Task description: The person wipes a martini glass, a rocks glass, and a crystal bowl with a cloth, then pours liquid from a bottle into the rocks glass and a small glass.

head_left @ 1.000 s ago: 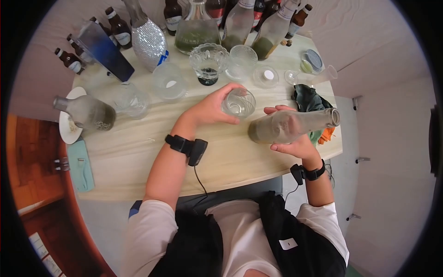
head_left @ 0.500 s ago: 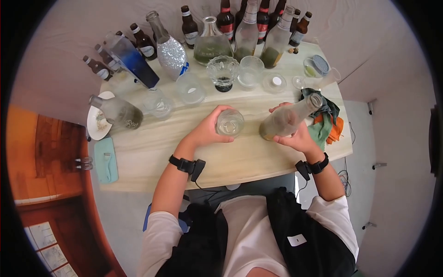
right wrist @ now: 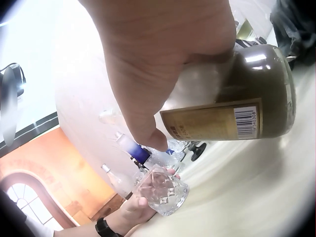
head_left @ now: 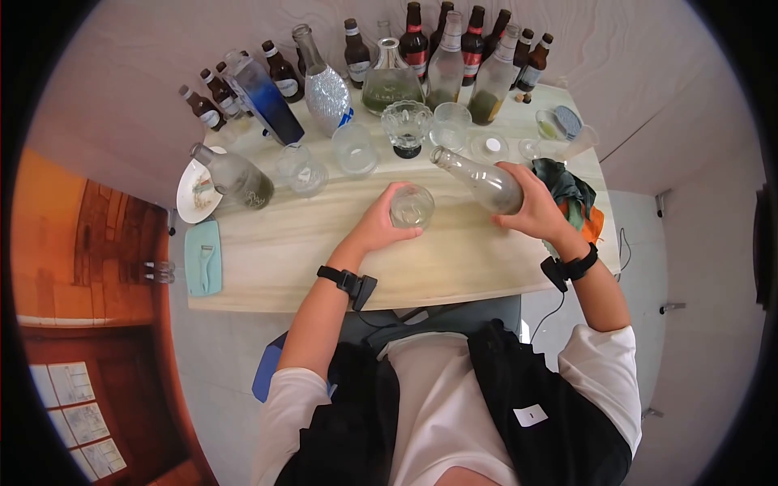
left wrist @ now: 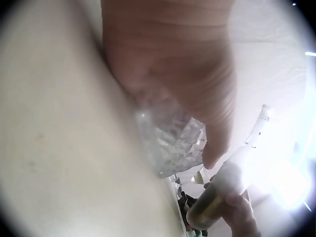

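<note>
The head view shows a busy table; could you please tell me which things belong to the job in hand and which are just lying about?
Apparently in the job:
cut-glass tumbler, in the left hand
tilted bottle, in the right hand

Seemingly just lying about:
white plate
blue bottle
silvery bottle
footed glass bowl
dark cloth

No wording can be read surely: the bottle (right wrist: 237,91) has a gold label (right wrist: 207,123) whose print and barcode (right wrist: 246,122) digits blur; lettering on the flask (head_left: 393,87) and brown bottles (head_left: 414,44) is too small.
</note>
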{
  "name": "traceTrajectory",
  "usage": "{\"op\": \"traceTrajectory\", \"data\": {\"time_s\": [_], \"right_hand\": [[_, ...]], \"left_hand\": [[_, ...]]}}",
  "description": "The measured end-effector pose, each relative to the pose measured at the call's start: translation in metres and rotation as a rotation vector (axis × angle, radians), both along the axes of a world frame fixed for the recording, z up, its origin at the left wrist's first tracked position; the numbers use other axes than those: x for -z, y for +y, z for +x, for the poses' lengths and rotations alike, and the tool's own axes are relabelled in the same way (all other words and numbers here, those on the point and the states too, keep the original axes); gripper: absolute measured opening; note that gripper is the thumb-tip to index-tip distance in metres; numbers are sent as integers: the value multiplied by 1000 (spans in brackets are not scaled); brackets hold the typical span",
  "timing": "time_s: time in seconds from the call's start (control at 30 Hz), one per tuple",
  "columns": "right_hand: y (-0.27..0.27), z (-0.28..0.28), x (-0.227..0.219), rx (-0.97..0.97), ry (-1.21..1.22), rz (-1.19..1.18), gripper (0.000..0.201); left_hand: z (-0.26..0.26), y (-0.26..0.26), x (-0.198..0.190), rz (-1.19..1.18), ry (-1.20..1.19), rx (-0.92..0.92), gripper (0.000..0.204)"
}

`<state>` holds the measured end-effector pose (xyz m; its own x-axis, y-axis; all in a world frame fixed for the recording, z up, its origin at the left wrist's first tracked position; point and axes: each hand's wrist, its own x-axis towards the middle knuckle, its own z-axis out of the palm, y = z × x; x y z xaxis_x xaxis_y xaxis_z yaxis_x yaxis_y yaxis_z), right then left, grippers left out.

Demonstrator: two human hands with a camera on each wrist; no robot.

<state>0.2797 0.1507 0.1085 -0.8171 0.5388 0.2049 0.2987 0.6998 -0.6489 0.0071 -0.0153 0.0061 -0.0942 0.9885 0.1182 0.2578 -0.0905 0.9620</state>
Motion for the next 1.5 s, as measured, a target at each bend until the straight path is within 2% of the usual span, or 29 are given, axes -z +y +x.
{"op": "traceTrajectory", "data": {"time_s": [0.27,0.43,1.5], "right_hand": [[-5,10,-20,43,-205,58,72],[-4,15,-21,31,-313,178,74],[-13,23,-32,38,-491,291,73]], "left_hand": [[1,4,2,18,3,-15,80],[1,6,7,52,41,-32,79],[1,10,13,36,-62,-23,83]]}}
